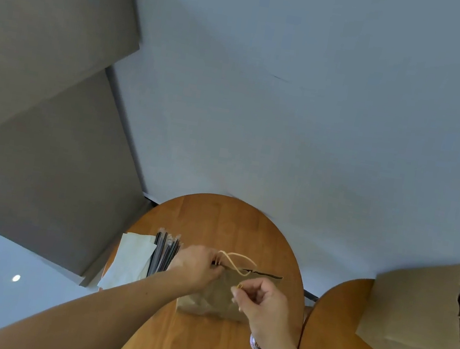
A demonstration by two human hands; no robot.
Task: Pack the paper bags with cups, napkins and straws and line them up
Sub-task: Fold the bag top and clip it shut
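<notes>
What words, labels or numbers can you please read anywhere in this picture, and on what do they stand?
None can be read.
brown paper bag with twine handles: no print shows.
pale band on the right wrist: dark marks, too blurred to read.

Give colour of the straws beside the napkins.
The straws are dark, near black; head view shows them.

A: Small brown paper bag (214, 294) is sitting on the round wooden table (196, 348), its mouth showing only as a narrow dark slit. Left hand (197, 268) is gripping its rim; right hand (260, 301) is pinching a cream twine handle (239, 287).

B: Supplies?

A: White paper napkins (131, 264) and dark wrapped straws (164, 254) are lying touching, left of it. Flat brown bags (416, 316) are lying stacked on the neighbouring table (330, 333).
</notes>
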